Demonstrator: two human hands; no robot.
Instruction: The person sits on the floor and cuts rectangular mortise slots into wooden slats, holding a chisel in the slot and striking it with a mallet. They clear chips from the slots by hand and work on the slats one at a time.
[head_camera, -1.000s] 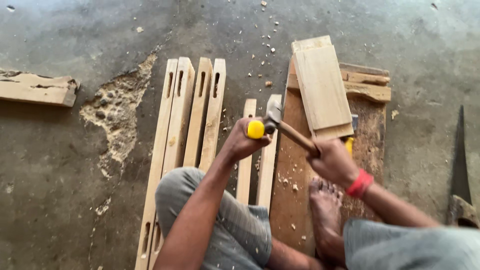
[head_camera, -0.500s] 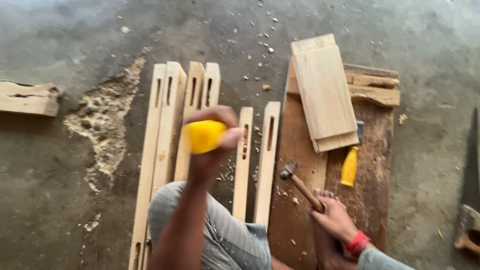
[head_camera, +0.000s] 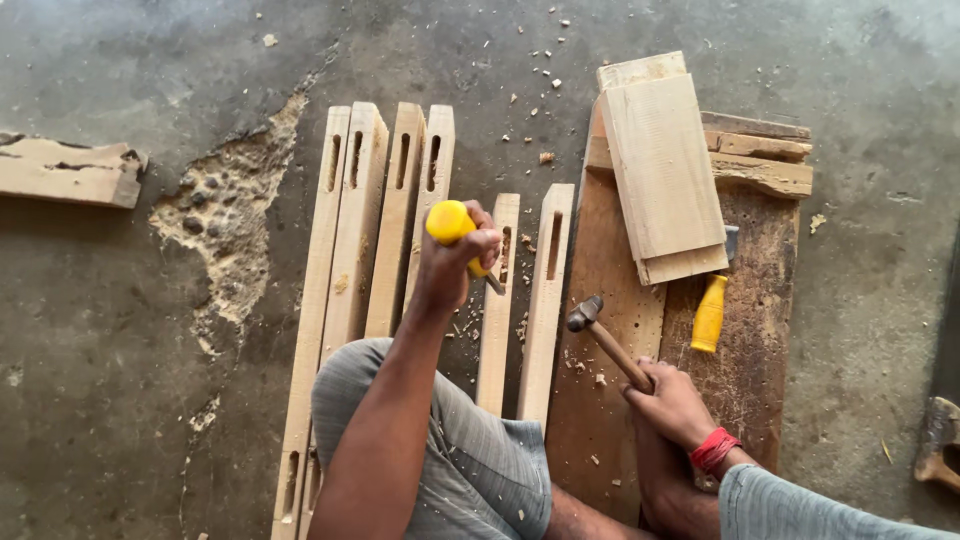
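Note:
My left hand (head_camera: 452, 262) grips a yellow-handled chisel (head_camera: 450, 222), its blade angled down toward a short slotted wooden rail (head_camera: 497, 330). A second slotted rail (head_camera: 545, 300) lies beside it. My right hand (head_camera: 672, 402) holds a wooden-handled hammer (head_camera: 600, 335), its steel head resting low over the brown board (head_camera: 600, 280). A red band is on my right wrist. My knees in grey trousers sit below both hands.
Several long slotted rails (head_camera: 350, 260) lie side by side at left. A pale plank (head_camera: 662, 165) rests on the board, with another yellow-handled chisel (head_camera: 709, 312) beside it. A wood offcut (head_camera: 70, 172) lies far left near broken concrete (head_camera: 225, 205). A saw handle (head_camera: 938, 440) shows at right.
The hammer has dropped from near the chisel down to the board at right. My left hand with the chisel rose toward the camera, then settled back over the short rail.

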